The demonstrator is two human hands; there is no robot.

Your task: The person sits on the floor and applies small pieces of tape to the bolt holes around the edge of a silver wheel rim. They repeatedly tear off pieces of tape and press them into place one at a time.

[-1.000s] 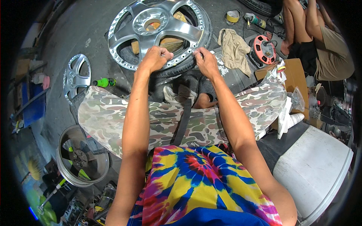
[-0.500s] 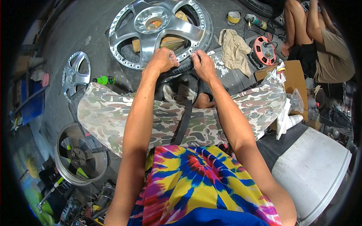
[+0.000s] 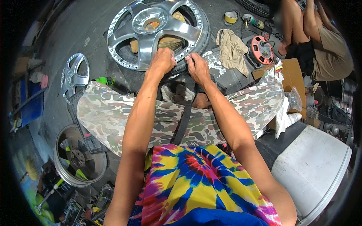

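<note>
A polished silver wheel face (image 3: 146,48), its rim ringed with small bolt holes, lies on a dark tire (image 3: 180,68) ahead of me. At the near right part of that rim, my left hand (image 3: 163,61) is closed, knuckles up and fingers curled under toward the edge. Just right of it, across a narrow gap, my right hand (image 3: 197,67) has its thumb and forefinger pinched at the rim's edge. Anything between the fingers of either hand is hidden or too small to make out. Yellowish padding (image 3: 171,42) shows through the spoke openings.
A smaller silver wheel face (image 3: 75,77) and a hollow wheel barrel (image 3: 80,156) are on the left. At right are a beige cloth (image 3: 230,49), a red cable reel (image 3: 262,50), a power tool (image 3: 253,22), yellow tape (image 3: 231,17), a cardboard box (image 3: 294,79) and another person's legs (image 3: 291,22).
My right hand has moved a little left along the rim, nearer my left hand. The left hand has shifted only slightly, and the whole view has slid a touch.
</note>
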